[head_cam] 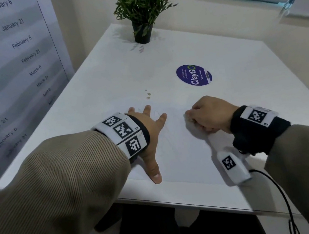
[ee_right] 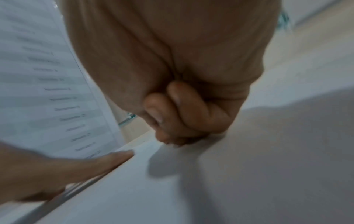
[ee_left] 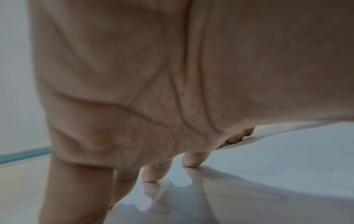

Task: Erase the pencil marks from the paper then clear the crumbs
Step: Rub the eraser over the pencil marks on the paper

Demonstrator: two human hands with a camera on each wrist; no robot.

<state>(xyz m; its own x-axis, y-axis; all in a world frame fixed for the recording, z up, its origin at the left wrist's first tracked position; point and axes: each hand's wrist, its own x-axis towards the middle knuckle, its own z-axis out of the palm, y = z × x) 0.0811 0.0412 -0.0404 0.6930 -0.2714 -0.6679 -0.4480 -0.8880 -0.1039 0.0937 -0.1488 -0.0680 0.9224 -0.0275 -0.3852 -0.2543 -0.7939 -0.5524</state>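
A white sheet of paper lies on the white table, with faint pencil marks across its middle. My left hand lies flat on the sheet's left part, fingers spread. In the left wrist view its fingertips press on the paper. My right hand is curled, pinching a small pale eraser against the sheet just right of the marks. The eraser is mostly hidden by the fingers. The right wrist view shows those curled fingers touching the paper.
A few small crumbs lie on the table just beyond the paper. Further back are a purple round sticker and a potted plant. A poster with dates stands on the left. A black cable hangs off the near edge.
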